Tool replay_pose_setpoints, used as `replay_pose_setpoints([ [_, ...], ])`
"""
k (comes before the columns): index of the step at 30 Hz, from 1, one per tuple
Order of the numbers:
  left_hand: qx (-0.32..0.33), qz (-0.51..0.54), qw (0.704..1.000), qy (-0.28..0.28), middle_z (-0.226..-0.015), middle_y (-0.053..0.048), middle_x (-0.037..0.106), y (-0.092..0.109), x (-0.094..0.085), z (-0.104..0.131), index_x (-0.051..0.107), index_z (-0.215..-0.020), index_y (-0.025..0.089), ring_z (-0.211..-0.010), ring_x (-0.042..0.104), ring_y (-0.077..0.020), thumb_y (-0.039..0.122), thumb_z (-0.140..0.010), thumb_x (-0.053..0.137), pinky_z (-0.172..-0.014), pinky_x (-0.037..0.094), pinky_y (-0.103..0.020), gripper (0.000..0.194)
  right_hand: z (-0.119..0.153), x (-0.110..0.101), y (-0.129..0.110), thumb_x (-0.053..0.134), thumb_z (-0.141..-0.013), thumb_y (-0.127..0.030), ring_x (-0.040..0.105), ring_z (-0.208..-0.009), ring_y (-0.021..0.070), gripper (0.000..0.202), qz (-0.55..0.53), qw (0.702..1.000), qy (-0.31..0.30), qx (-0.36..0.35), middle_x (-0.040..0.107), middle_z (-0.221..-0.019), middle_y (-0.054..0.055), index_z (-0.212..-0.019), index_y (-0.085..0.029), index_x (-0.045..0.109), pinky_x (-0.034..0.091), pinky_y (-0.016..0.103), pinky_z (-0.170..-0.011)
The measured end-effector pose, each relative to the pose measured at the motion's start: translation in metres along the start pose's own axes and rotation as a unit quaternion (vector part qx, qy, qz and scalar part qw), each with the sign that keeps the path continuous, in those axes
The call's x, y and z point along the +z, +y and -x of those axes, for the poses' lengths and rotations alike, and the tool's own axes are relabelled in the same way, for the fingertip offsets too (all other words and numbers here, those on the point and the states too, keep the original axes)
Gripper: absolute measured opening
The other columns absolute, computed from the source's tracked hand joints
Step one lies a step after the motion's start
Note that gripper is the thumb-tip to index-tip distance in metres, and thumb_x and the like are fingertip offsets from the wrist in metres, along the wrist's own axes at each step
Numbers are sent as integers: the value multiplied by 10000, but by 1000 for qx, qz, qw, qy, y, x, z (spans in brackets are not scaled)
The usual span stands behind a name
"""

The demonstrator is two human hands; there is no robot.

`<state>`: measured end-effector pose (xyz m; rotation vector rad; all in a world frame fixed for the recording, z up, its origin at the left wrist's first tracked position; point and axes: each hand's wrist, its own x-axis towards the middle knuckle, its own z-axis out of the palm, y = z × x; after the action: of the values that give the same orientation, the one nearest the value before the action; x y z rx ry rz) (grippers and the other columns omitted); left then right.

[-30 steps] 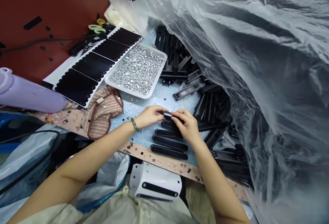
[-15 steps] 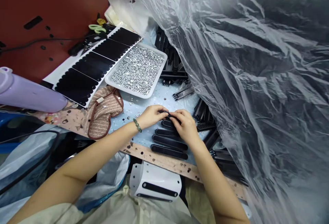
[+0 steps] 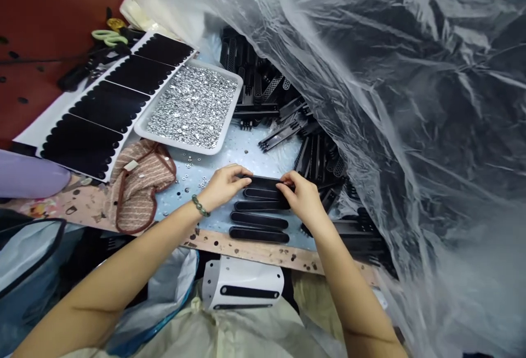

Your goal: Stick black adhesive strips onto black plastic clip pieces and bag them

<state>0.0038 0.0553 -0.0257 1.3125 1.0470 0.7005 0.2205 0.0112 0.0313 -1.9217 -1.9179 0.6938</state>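
Observation:
My left hand [image 3: 225, 185] pinches one end of a black strip [image 3: 266, 183] between thumb and fingertips. At the strip's other end, my right hand [image 3: 303, 196] is closed with thumb and fingers on it. The strip lies level between both hands, just above the blue tabletop [image 3: 238, 141]. Below it, several long black pieces with rounded ends, such as the front one [image 3: 258, 234], lie in a row toward the table edge. My right fingers partly cover the right ends of the upper ones.
A white tray [image 3: 139, 129] of small metal rings stands behind my left hand. Beside it lie a sheet of black stickers [image 3: 88, 144] and a striped cloth [image 3: 137, 199]. Black plastic parts [image 3: 283, 133] are heaped behind, and clear plastic sheeting [image 3: 394, 128] hangs at right.
My hands have moved apart, from nearly touching to opposite ends of the black strip, which now shows between them. The camera view has shifted, so the tray and stickers appear further left.

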Motion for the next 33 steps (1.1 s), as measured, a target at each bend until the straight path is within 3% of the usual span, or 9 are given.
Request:
replay_pose_setpoints([
  [8,38,-50,998,-13,-972,-76,648,4,-3,3,674,-924,152,-898,632,-196,362,-787,617,-804,509,-340,257,-8,-4,-18,601,-850,-214,636,-802,189,56,135,990,-42,19,683,-856,51,-887,-194,637,440,276,-723],
  [13,-36,0,999,-28,-915,-75,666,3,-3,-3,646,-958,141,-776,666,-183,405,-764,627,-744,542,-341,328,-6,-15,-8,586,-866,-424,644,-757,246,264,245,967,-13,66,666,-811,96,-891,-171,656,466,322,-660],
  [16,-77,1,996,-52,-855,-77,675,7,-8,-5,638,-982,130,-746,669,-196,431,-764,617,-732,550,-365,373,1,-16,6,498,-923,-289,637,-880,224,218,186,982,17,-4,654,-952,108,-981,-160,664,492,321,-781],
  [19,-11,-130,991,-35,-1082,-129,628,22,-11,5,650,-1066,138,-843,652,-224,515,-793,573,-837,522,-435,472,11,-11,14,426,-943,-228,605,-1020,221,276,119,990,25,-65,650,-1074,109,-1087,-154,650,473,342,-917],
  [21,83,-281,956,-24,-1340,-176,470,34,-8,20,544,-1282,163,-1122,552,-320,621,-754,586,-994,415,-514,700,15,-8,15,403,-947,-219,599,-1060,221,306,102,992,24,-70,655,-1116,105,-1131,-151,637,464,356,-952],
  [23,171,-396,900,-61,-1509,-209,233,41,1,36,299,-1461,177,-1360,271,-416,711,-637,645,-1097,228,-592,1041,16,-8,14,383,-949,-205,607,-1067,213,330,87,994,32,-58,658,-1144,105,-1170,-143,620,465,351,-958],
  [26,221,-481,837,-140,-1556,-234,39,40,20,49,91,-1504,147,-1421,26,-435,698,-553,704,-1105,47,-639,1258,15,-9,14,395,-942,-191,633,-1035,216,329,87,995,22,-48,672,-1137,108,-1173,-138,623,472,363,-938],
  [30,205,-518,823,-113,-1454,-241,316,32,36,39,151,-1482,91,-1362,247,-395,529,-626,676,-1122,10,-596,1095,22,-11,15,410,-937,-187,651,-1001,212,313,93,993,8,-69,693,-1097,94,-1149,-163,640,461,397,-951],
  [33,208,-505,831,-108,-1303,-235,455,31,37,28,309,-1411,33,-1244,379,-389,466,-596,666,-1124,142,-533,990,42,-10,13,373,-958,-213,573,-1155,197,349,60,990,99,-76,620,-1240,103,-1228,-170,589,434,390,-1017],
])
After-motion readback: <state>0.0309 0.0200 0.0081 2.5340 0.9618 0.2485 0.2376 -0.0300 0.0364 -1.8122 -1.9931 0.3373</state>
